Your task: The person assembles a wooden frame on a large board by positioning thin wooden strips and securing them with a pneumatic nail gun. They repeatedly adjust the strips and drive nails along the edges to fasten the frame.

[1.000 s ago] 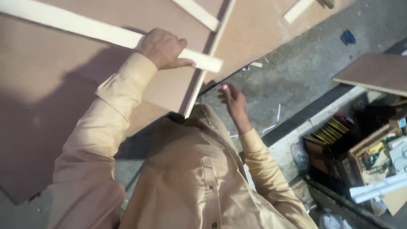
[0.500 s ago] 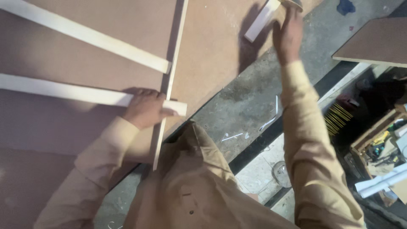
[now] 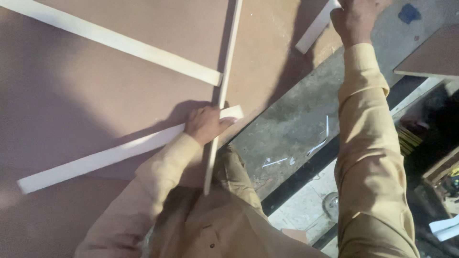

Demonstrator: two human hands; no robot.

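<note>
My left hand (image 3: pixel 205 124) presses down on a pale wooden strip (image 3: pixel 100 157) that lies across a large brown board (image 3: pixel 95 91). The fingers rest near the strip's right end, beside a thin upright lath (image 3: pixel 224 81) that crosses the board top to bottom. A second pale strip (image 3: pixel 119 40) lies higher on the board. My right hand (image 3: pixel 356 19) reaches to the top edge of view and closes around the end of a short pale strip (image 3: pixel 313 31) on the board's far corner.
A grey concrete floor (image 3: pixel 296 119) with small white offcuts runs beside the board. Another brown board (image 3: pixel 430 57) lies at the right edge. Tools and clutter (image 3: pixel 440 172) fill a dark area at lower right.
The view has shifted. My left hand stays pressing the strip's right end. My right hand has kept hold of the short strip at the top.
</note>
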